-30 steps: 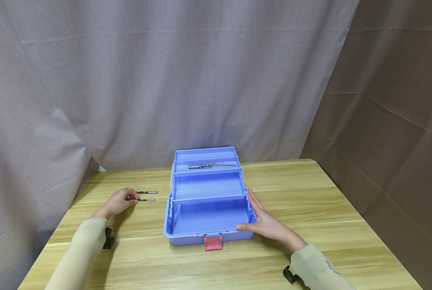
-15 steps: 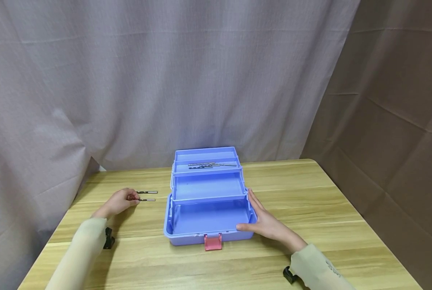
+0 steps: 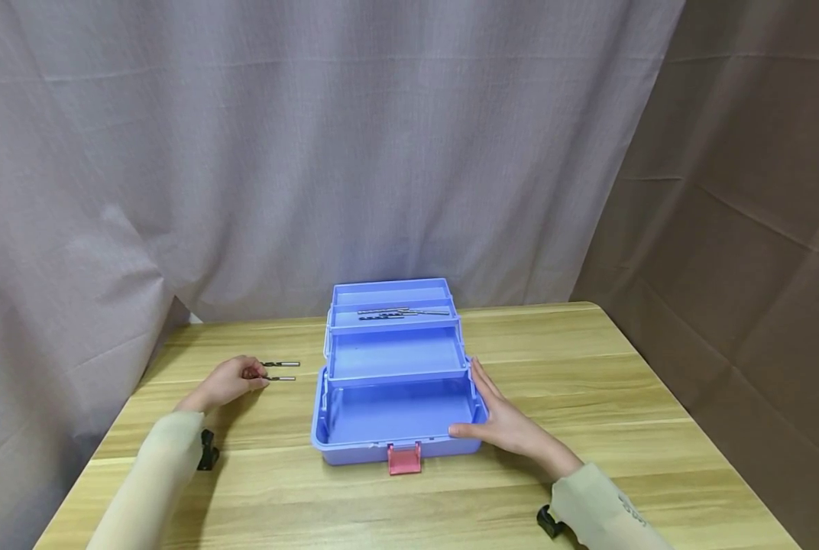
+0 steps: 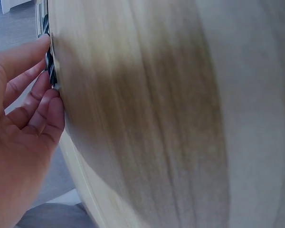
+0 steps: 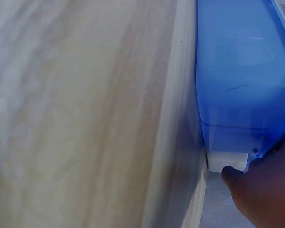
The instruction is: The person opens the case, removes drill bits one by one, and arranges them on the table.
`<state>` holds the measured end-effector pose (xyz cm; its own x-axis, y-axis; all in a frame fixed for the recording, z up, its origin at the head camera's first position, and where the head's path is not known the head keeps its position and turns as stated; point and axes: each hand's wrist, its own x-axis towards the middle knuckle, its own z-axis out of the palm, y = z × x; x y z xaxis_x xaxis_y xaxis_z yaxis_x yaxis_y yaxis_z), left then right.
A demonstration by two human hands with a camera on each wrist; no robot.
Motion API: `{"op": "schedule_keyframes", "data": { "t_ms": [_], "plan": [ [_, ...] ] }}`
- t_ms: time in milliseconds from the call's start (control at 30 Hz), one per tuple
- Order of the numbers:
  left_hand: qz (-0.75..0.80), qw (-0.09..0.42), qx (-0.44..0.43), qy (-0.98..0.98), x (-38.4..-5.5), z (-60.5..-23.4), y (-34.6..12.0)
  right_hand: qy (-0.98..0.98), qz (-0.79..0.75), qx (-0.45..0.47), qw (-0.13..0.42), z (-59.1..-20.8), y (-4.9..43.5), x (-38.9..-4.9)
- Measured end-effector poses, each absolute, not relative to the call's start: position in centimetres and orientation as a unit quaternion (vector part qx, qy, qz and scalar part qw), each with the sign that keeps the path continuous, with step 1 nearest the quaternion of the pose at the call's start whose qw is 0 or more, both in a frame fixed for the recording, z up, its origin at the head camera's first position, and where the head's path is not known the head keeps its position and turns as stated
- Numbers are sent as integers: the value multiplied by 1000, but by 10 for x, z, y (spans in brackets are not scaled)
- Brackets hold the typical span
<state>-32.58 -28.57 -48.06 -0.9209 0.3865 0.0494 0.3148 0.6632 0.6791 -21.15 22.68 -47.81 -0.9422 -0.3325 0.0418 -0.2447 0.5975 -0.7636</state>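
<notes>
My left grip (image 3: 231, 380) pinches the left end of the near drill bit (image 3: 283, 378) on the counter (image 3: 574, 382); the far drill bit (image 3: 283, 364) lies just beyond. My right grip (image 3: 509, 426) is spread against the blue toolbox (image 3: 354, 457), thumb on its near rim. Other bits (image 3: 382, 318) lie in an upper tray (image 3: 347, 323). A curtain (image 3: 396, 153) hangs behind the far edge; wood stretches rightward

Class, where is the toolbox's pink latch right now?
In the head view, the pink latch is at the front middle of the blue toolbox, left of the right hand.
</notes>
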Motion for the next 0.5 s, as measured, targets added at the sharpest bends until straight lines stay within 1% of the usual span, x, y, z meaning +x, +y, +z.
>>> {"op": "schedule_keyframes", "data": {
  "t_ms": [300, 500],
  "plan": [
    [362, 38, 189, 912, -328, -474, -290, 891, -419, -165, 54, -480, 227, -212],
    [360, 24, 192, 913, -334, -462, -296, 890, -420, -166, 54, -479, 228, -213]
  ]
}}
